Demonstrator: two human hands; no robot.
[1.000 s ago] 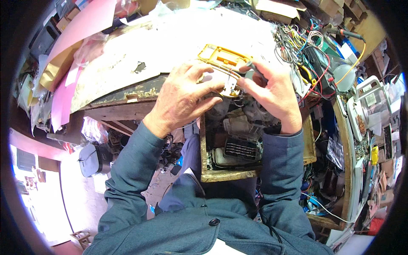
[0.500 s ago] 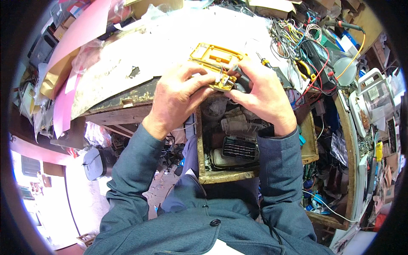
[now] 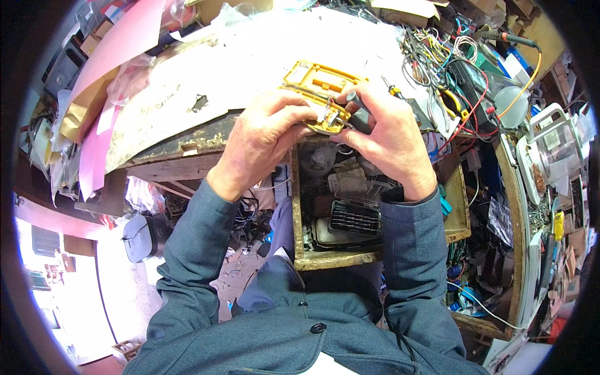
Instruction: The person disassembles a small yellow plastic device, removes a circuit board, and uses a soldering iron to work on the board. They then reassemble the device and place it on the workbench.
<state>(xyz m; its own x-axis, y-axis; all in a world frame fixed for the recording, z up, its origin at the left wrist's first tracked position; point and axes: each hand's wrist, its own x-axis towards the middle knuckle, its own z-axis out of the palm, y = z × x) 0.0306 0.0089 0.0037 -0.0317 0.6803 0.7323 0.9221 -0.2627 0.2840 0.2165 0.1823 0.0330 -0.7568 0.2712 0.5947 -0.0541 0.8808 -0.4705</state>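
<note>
Above the bench's near edge, my left hand (image 3: 259,134) is closed on the left side of an opened yellow plastic housing (image 3: 320,80). Its flat, framed half lies at the far side; the half nearer me holds small metal parts and thin wires. My right hand (image 3: 390,134) grips a dark grey cylindrical handle (image 3: 356,106) with a rounded end, close against the housing's right side. What the handle's working end is, and whether it touches the inside, is hidden by fingers and housing.
Below my hands an open wooden drawer (image 3: 337,259) holds a dark case of small bits (image 3: 354,217). Tangled wires, yellow-handled pliers (image 3: 454,103) and a soldering iron (image 3: 509,39) crowd the right side. Pink sheets (image 3: 134,47) lie at left on the pale bench top (image 3: 237,62).
Both hands and the yellow housing have shifted very slightly. The dark handle stands a little more upright in my right hand. My grip on both things is kept.
</note>
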